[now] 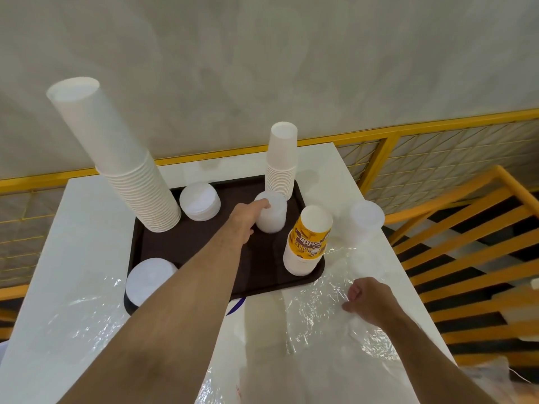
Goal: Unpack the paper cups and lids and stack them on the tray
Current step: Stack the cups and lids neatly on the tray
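While your left hand (246, 220) reaches over the brown tray (204, 243), its fingers curl around the stack of clear lids (272, 212) standing near the tray's far right part, just in front of a white cup stack (281, 161). Your right hand (369, 298) rests loosely curled on the plastic wrap (335, 330) at the near right, well apart from the lids; whether it pinches the wrap, I cannot tell.

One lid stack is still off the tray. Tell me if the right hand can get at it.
Probably yes: the right hand rests on plastic wrap, and nothing stands between it and the lid stack on the table.
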The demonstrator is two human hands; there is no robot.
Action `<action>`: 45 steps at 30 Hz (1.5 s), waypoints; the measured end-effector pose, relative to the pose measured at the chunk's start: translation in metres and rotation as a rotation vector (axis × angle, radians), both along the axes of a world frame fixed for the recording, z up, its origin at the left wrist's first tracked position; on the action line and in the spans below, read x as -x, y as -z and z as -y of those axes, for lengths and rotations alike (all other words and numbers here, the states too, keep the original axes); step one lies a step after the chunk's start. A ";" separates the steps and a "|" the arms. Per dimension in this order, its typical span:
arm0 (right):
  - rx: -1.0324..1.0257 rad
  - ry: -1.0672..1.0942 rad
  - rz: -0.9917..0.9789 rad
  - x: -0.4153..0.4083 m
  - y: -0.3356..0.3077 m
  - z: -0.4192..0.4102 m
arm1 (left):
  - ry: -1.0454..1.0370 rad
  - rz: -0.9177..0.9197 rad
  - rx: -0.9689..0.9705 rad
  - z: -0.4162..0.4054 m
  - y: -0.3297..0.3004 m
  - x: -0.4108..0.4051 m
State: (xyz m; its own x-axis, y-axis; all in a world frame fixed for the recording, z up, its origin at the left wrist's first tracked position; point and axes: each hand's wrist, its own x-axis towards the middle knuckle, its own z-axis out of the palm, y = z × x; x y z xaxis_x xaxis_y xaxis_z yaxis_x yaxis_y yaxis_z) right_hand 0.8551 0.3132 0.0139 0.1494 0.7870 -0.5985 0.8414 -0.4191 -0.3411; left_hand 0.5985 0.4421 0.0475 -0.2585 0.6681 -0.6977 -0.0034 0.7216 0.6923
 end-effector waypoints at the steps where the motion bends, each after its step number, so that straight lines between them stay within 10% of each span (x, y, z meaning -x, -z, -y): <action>1: 0.000 -0.001 -0.004 0.000 0.001 0.000 | -0.004 0.000 -0.005 0.000 0.000 0.000; 19: 0.062 0.223 -0.331 -0.048 -0.051 -0.012 | -0.023 0.009 -0.811 0.126 -0.165 -0.084; 25: -0.192 0.538 -0.562 -0.079 -0.063 -0.050 | 0.388 0.009 -0.592 0.130 -0.122 -0.172; 31: -0.174 0.702 -0.668 -0.083 -0.058 -0.095 | 0.243 -0.030 -0.247 0.081 -0.054 -0.196; 40: -0.159 0.049 -0.084 -0.083 -0.010 -0.083 | 0.139 -0.048 -0.031 0.056 -0.006 -0.202; 45: -0.202 0.045 -0.017 -0.082 0.003 -0.077 | 0.172 -0.033 0.034 0.064 0.007 -0.206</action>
